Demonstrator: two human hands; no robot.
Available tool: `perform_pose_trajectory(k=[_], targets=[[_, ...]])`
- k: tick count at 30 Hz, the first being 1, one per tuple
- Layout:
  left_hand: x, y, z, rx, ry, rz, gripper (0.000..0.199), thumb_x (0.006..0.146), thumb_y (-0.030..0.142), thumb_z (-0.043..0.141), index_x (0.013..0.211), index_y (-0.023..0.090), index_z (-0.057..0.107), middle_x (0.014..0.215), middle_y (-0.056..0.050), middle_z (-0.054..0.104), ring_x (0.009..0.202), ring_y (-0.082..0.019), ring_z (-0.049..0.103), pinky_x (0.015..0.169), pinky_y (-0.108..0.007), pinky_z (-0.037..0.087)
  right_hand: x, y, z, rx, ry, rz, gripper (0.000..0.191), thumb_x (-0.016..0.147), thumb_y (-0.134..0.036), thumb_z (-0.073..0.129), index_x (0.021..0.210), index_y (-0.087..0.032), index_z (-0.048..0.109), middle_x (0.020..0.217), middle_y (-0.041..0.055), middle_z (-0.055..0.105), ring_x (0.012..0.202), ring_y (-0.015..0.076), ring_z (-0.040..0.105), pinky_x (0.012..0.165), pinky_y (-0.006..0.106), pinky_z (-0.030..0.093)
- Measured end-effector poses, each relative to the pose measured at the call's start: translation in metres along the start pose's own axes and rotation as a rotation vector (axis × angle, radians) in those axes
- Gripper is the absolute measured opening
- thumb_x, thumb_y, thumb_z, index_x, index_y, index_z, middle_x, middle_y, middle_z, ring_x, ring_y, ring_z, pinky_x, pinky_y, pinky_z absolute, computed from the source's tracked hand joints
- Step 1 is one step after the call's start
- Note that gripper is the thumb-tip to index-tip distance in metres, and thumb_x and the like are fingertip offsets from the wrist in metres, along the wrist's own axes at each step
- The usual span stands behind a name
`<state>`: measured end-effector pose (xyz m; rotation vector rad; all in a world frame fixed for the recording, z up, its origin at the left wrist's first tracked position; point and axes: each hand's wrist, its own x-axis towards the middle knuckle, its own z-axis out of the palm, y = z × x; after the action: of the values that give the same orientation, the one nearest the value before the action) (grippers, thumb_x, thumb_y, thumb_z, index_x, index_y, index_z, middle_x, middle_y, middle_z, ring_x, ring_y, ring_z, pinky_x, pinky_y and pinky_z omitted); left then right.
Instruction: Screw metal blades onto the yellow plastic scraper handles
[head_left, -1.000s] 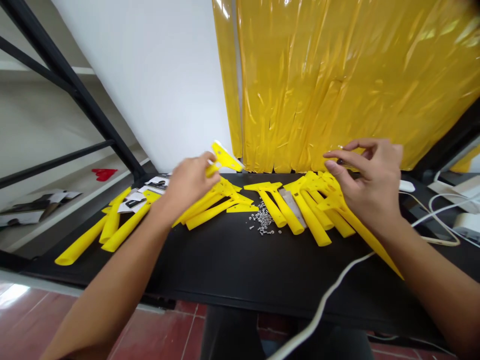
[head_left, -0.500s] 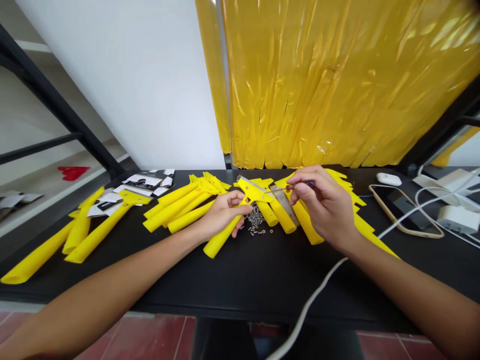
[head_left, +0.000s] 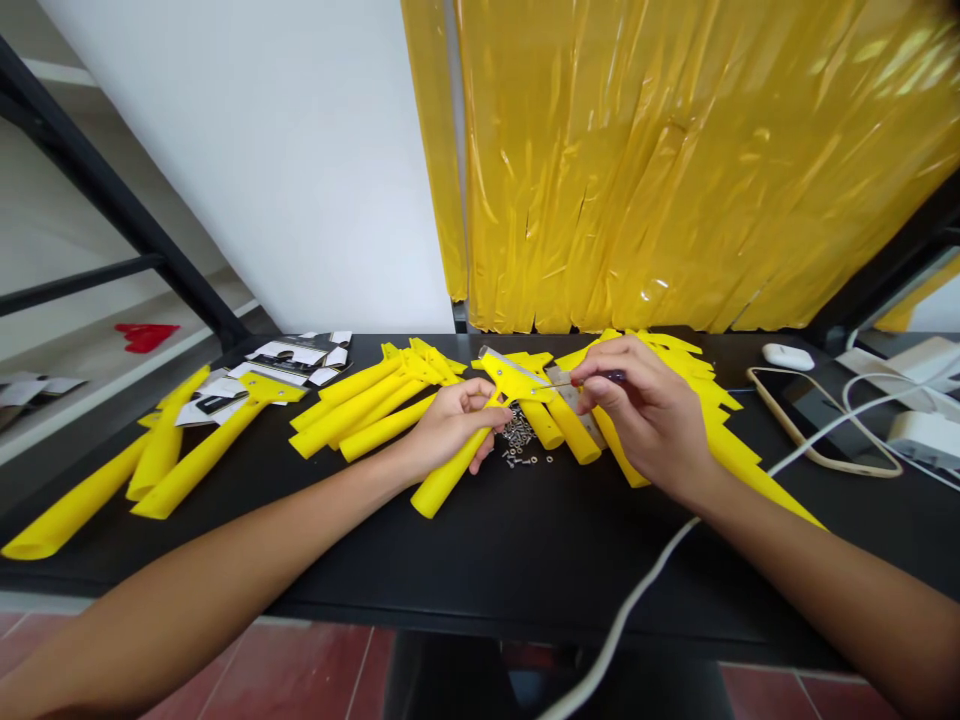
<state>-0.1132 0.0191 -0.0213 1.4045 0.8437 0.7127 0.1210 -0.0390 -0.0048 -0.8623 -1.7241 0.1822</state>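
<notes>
1. A white cable (head_left: 637, 600) curves across the near part of the matte black surface (head_left: 525, 540).
2. The left hand (head_left: 454, 425) is closed around the handle of a bright yellow plastic scraper (head_left: 510, 378), which it holds at a slant over the surface, between the two hands, with the steel-edged head pointing up and right.
3. The right hand (head_left: 649, 420) is almost closed, pinching a slim dark-handled screwdriver (head_left: 611, 377) between thumb and fingers, its thin shaft reaching the scraper's head.
4. A loose heap of small steel screws and nuts (head_left: 516, 440) lies just below the scraper's head.
5. More yellow plastic scrapers (head_left: 337, 415) lie in overlapping clusters to both sides.
6. Farther back, a smartphone in a gold-coloured frame (head_left: 821, 425) and a white earbud case (head_left: 787, 356) sit at right, and printed paper cards (head_left: 292, 362) lie at left.
7. Crinkled yellow plastic sheeting (head_left: 675, 160) hangs beside a white wall (head_left: 225, 150).
</notes>
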Motion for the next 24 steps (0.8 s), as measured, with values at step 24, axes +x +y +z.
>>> perform_pose_trajectory(k=[24], targets=[[-0.002,0.011,-0.010,-0.033,-0.178,-0.037,0.023,0.084,0.032,0.078,0.090,0.015,0.063,0.089,-0.007,0.076,0.040,-0.007,0.054,0.034,-0.022,0.041,0.005,-0.022,-0.014,0.342,-0.226,0.151,0.011,0.096,-0.028,0.071,0.105,-0.027,0.077,0.090,0.0049,0.075,0.074,0.0180,0.071,0.060,0.033,0.060]])
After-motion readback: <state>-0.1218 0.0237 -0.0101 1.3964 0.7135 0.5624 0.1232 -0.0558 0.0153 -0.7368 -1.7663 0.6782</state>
